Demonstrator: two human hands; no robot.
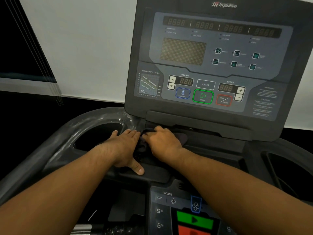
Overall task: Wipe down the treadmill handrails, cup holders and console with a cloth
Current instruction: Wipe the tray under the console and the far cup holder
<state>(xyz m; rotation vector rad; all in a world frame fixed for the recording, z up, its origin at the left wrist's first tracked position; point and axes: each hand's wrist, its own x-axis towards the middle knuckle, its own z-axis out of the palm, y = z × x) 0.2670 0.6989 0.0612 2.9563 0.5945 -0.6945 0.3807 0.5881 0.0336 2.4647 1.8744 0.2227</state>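
The treadmill console [215, 65] rises ahead with dark displays and coloured start and stop buttons. Below it, on the ledge between the cup holders, lies a dark cloth [183, 137]. My right hand [162, 143] has its fingers curled over the cloth and presses it against the ledge. Beside it, my left hand [126, 146] lies flat with straight fingers, its fingertips touching the cloth's left edge. The left cup holder [96, 138] is a deep dark recess with a smeared, streaky rim. The right cup holder [288, 168] shows at the right edge.
A lower control panel [184, 212] with incline keys, a fan key and green and red buttons sits near my body. A curved handrail surround [39, 160] runs down the left. A white wall and dark window [20, 44] stand behind.
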